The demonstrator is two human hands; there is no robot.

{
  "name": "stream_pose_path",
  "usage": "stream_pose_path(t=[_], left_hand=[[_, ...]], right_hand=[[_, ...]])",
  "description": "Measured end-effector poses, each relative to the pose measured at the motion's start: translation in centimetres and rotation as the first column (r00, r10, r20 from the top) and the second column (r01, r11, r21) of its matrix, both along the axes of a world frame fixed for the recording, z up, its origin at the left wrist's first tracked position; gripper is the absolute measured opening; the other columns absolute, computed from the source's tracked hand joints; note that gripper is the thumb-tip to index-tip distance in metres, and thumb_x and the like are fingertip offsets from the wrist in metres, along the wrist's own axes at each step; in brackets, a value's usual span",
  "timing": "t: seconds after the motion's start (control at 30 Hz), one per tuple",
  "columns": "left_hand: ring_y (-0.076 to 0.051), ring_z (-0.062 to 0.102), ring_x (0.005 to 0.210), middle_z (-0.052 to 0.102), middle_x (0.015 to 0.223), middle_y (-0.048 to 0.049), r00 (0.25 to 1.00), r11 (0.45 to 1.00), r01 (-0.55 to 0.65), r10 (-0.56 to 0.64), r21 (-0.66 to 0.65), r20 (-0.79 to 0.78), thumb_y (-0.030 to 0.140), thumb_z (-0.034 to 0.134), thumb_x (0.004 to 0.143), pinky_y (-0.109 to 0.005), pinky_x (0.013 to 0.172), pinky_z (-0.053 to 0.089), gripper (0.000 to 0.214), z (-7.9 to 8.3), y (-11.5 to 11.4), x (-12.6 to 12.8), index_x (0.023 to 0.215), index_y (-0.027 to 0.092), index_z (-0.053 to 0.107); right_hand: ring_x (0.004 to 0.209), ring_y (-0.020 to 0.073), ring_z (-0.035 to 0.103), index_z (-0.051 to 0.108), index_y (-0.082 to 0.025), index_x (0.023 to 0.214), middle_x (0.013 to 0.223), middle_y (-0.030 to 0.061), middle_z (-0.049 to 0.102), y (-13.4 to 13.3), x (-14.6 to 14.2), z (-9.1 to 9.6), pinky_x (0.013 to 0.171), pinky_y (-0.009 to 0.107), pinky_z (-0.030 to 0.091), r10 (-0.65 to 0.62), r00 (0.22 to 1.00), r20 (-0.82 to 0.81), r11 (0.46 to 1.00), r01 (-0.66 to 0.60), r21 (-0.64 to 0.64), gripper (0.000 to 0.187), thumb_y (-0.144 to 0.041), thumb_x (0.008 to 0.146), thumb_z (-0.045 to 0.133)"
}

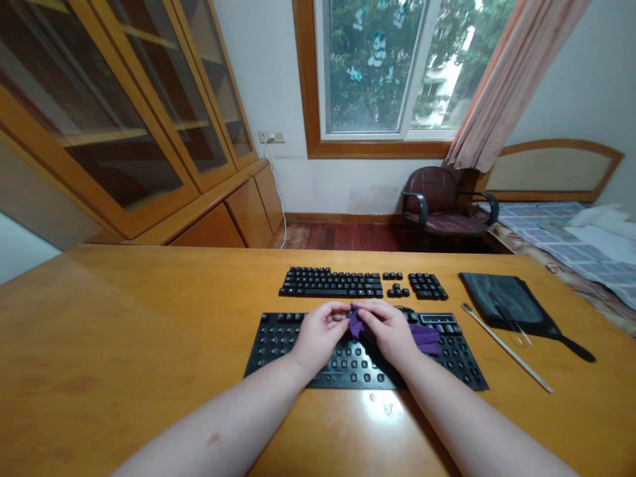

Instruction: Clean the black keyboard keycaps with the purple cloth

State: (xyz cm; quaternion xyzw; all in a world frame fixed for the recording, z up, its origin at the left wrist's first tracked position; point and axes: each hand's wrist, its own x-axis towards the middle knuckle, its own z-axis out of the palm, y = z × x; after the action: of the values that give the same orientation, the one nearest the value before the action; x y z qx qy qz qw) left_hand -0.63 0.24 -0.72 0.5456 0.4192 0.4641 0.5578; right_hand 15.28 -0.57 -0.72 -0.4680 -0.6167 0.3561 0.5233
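Note:
Over the keyboard base (pixel 348 379), my left hand (pixel 322 333) and my right hand (pixel 390 329) meet fingertip to fingertip. Both pinch a bunched purple cloth (pixel 355 324) between thumb and fingers. Whether something small is folded inside it, I cannot make out. A loose end of the cloth trails out to the right of my right hand, lying across the base. Bare switches without caps show over much of the base. Behind it, the removed black keycaps (pixel 330 283) lie set out in keyboard order, with a separate number-pad block (pixel 427 286).
Right of the base lie a thin rod-like brush (pixel 507 348), a wire keycap puller (pixel 514 324) and a black mesh pouch (pixel 507 301) with a strap. The wooden desk (pixel 149 344) ends at a far edge, beyond which stand a chair (pixel 437 199), a bed and a glass-fronted cabinet.

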Motion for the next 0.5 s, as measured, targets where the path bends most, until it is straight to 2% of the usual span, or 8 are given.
stream_pose_path(t=[0.1, 0.23, 0.4, 0.5], left_hand=[[-0.016, 0.065, 0.079, 0.068, 0.084, -0.0052, 0.999, 1.0, -0.023, 0.023, -0.009, 0.03, 0.019, 0.068, 0.067, -0.032, 0.079, 0.053, 0.021, 0.12, -0.13, 0.07, 0.087, 0.014, 0.063], [-0.017, 0.066, 0.08, 0.069, 0.084, -0.0056, 0.998, 0.999, -0.051, 0.051, 0.003, 0.041, 0.019, 0.068, 0.068, -0.033, 0.081, 0.053, 0.017, 0.15, -0.06, -0.04, 0.083, 0.014, 0.064], [-0.017, 0.065, 0.081, 0.069, 0.086, -0.006, 0.998, 0.994, -0.067, 0.067, 0.088, 0.002, 0.019, 0.068, 0.067, -0.032, 0.081, 0.053, 0.012, -0.04, 0.16, -0.21, 0.078, 0.014, 0.067], [-0.017, 0.066, 0.078, 0.069, 0.082, -0.0051, 0.998, 0.998, -0.061, 0.061, 0.033, 0.009, 0.019, 0.068, 0.067, -0.032, 0.079, 0.053, 0.013, -0.19, 0.2, -0.18, 0.079, 0.015, 0.066]], right_hand=[[0.089, 0.0224, 0.064, 0.073, -0.025, 0.09, 0.093, 0.0065, 0.071, -0.01, -0.13, -0.19, 0.085, 0.04, 0.048, -0.018, 1.0, -0.022, 0.998, 0.016, -0.057, 0.018, -0.032, 0.077, 0.063], [0.076, 0.0202, 0.065, 0.07, -0.021, 0.086, 0.083, 0.006, 0.072, -0.05, -0.38, -0.38, 0.074, 0.036, 0.052, -0.056, 0.988, -0.147, 0.988, 0.033, -0.154, 0.02, -0.034, 0.071, 0.068], [0.077, 0.0202, 0.064, 0.072, -0.022, 0.073, 0.078, 0.0048, 0.071, -0.05, -0.22, -0.08, 0.077, 0.036, 0.05, -0.064, 0.996, -0.055, 0.996, 0.06, -0.061, 0.01, -0.031, 0.07, 0.069], [0.081, 0.0206, 0.064, 0.074, -0.025, 0.079, 0.083, 0.0049, 0.071, -0.05, -0.04, 0.02, 0.08, 0.037, 0.05, -0.027, 0.999, -0.02, 0.999, 0.027, -0.024, 0.011, -0.031, 0.072, 0.068]])
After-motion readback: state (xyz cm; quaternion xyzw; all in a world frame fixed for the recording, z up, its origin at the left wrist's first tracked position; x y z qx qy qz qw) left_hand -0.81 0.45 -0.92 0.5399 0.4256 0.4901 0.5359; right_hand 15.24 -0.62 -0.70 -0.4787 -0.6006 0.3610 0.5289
